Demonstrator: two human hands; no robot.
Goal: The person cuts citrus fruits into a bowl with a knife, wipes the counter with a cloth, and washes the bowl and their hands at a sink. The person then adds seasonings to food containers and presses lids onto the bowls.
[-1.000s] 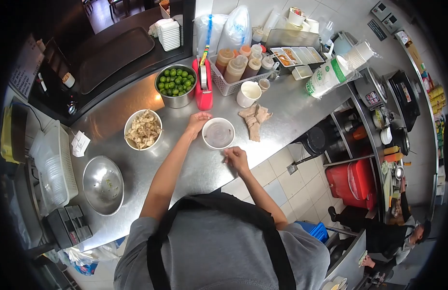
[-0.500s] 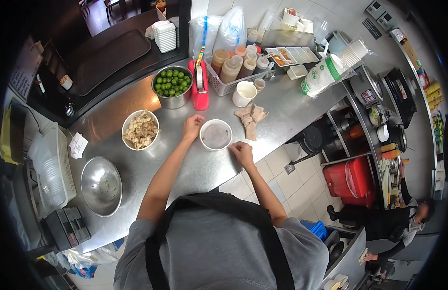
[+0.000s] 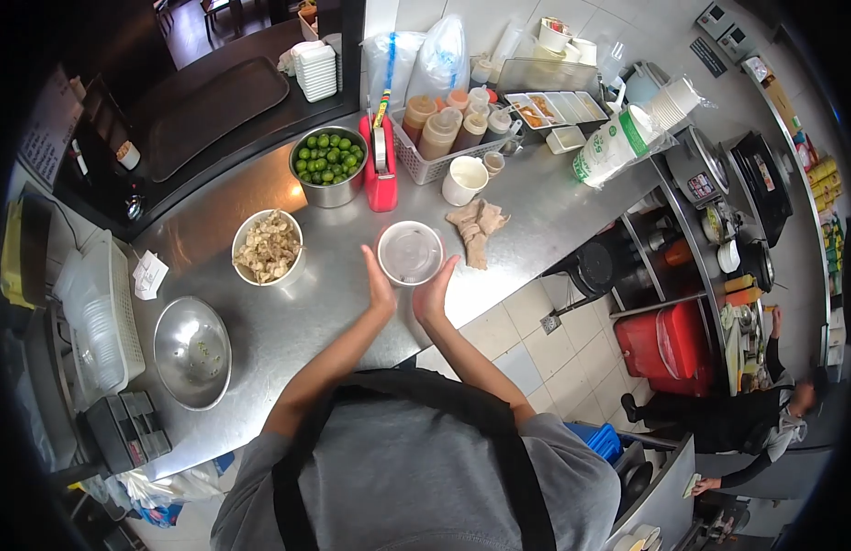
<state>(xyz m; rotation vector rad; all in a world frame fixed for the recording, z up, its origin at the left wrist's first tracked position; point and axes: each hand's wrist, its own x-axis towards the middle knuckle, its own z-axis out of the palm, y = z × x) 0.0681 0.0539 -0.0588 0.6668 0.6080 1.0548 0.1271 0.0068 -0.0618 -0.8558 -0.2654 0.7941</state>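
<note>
A round white bowl with a translucent lid is in front of me at the counter's near side. My left hand cups its left side, fingers stretched along the wall. On the opposite side my right hand does the same, so the bowl sits between both palms. Whether its base touches the counter I cannot tell. A crumpled beige cloth lies just right of my right hand. Left of my left hand stands a white tub filled with pale brown, torn-looking pieces.
Behind the bowl are a steel pot of green limes, a red tape dispenser, a white cup and a basket of sauce bottles. A steel bowl stands at left. Another person works at right.
Both my hands have moved from beside the bowl's rim to its near sides and now cup it with straightened fingers. The bowl stays in nearly the same place.
</note>
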